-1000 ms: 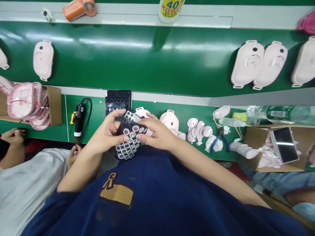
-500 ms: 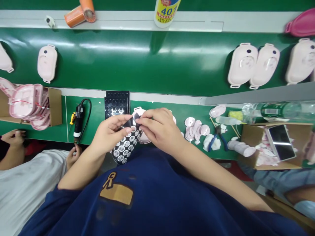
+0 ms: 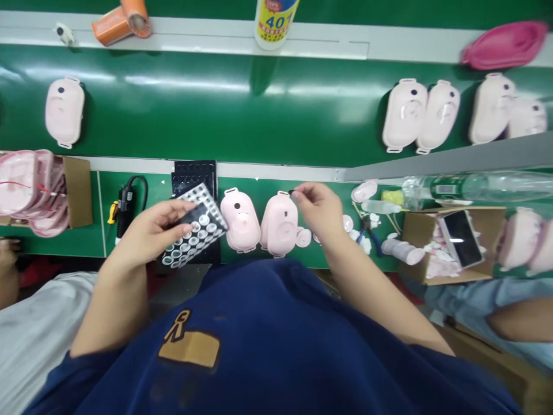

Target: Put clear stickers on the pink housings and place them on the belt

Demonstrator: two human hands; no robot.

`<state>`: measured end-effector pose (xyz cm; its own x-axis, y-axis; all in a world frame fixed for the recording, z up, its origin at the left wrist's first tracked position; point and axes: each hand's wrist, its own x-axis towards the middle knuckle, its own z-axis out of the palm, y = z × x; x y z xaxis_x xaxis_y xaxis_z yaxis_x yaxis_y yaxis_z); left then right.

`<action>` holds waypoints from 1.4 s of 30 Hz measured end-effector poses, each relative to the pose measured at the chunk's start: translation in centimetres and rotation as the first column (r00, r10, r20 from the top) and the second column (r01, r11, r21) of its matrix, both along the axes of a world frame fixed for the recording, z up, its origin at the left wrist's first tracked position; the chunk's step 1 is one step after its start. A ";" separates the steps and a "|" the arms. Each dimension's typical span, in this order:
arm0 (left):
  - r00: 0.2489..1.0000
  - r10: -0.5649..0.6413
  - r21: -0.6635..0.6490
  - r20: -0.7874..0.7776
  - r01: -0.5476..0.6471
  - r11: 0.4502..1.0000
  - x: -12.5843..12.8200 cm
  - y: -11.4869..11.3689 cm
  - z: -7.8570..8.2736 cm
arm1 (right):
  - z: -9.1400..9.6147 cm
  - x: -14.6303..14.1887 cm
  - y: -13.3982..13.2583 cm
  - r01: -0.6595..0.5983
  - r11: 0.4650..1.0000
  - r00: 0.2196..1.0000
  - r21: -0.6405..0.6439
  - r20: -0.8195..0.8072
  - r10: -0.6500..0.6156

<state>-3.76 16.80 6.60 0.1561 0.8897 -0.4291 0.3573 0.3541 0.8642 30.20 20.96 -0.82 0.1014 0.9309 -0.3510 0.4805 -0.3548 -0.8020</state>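
Left hand (image 3: 147,233) holds glossy dotted sheet (image 3: 196,230), right hand (image 3: 319,210) pinches tiny dark disc (image 3: 291,192).

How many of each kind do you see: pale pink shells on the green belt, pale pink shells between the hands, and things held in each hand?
Shells on the belt: 5
Shells between the hands: 2
Dotted sheet in the left hand: 1
Small dark piece in the right hand: 1
Total: 9

I am reading "401" in blue digits on the yellow label of the white bottle (image 3: 275,23) at the far rail; the smaller red print above is possibly lettering, too blurred to read.
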 end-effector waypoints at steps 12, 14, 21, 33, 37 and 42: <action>0.241 -0.698 -0.249 -0.674 0.816 0.522 13.5 -1.2 -3.9 | -5.5 1.9 -3.3 0.029 0.946 0.972 -0.323 -0.212 -0.103; 0.205 -0.715 -0.215 -0.668 0.867 0.450 14.6 -1.2 -5.7 | -5.8 2.1 -3.3 0.032 0.950 0.969 -0.312 -0.222 -0.106; 0.109 -0.720 -0.209 -0.685 0.918 0.338 15.4 -1.0 -7.2 | -6.4 2.6 -3.3 0.029 0.957 0.977 -0.288 -0.192 -0.088; 0.044 -0.749 -0.280 -0.661 0.912 0.300 16.7 -1.4 -6.8 | -5.9 1.8 -2.5 -0.003 0.952 0.997 -0.305 -0.076 -0.021; 0.053 -0.757 -0.285 -0.651 0.907 0.310 16.7 -1.3 -6.6 | -5.5 1.8 -2.2 -0.017 0.947 0.998 -0.320 -0.056 -0.001; 0.070 -0.763 -0.282 -0.643 0.905 0.320 16.7 -1.3 -6.4 | -5.2 1.8 -2.1 -0.022 0.946 1.000 -0.325 -0.020 0.017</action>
<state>12.97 15.55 0.18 0.6351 0.4065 -0.6568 0.7088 -0.6446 0.2865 32.00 18.89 -6.03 0.0760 0.7679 -0.6361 0.4773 -0.5881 -0.6529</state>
